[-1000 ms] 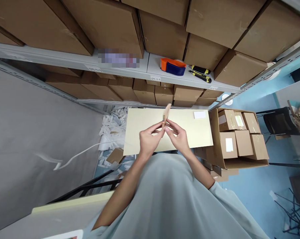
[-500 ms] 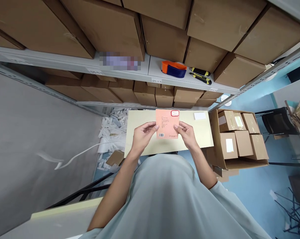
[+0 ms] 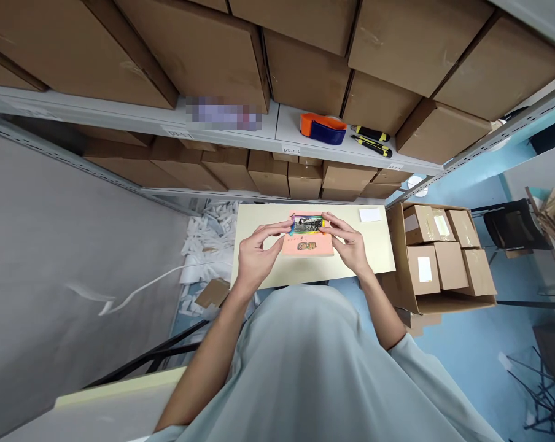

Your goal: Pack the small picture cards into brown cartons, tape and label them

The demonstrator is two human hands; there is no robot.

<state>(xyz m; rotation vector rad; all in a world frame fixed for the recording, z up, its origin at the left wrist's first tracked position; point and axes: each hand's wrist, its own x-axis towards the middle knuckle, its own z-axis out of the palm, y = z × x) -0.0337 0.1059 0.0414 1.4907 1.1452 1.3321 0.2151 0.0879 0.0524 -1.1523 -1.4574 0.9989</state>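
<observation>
A small pink book is held level over the pale yellow table, its picture side facing up. That side carries a dark photo with a rainbow-coloured border and a small brown drawing beneath. My left hand grips the book's left edge between thumb and fingers. At the opposite edge, my right hand has its fingers on the corner of the photo and its thumb low at the side. A white slip of paper lies on the table to the right.
Shelves ahead hold cardboard boxes, an orange and blue tape roll or band and two yellow-black utility knives. An open carton of smaller boxes stands right. White paper scraps pile up left.
The book has been turned over, from its barcode and red-stamp side to the side with the photo. Both hands have shifted their grip, with fingers now on top near the upper corners.
</observation>
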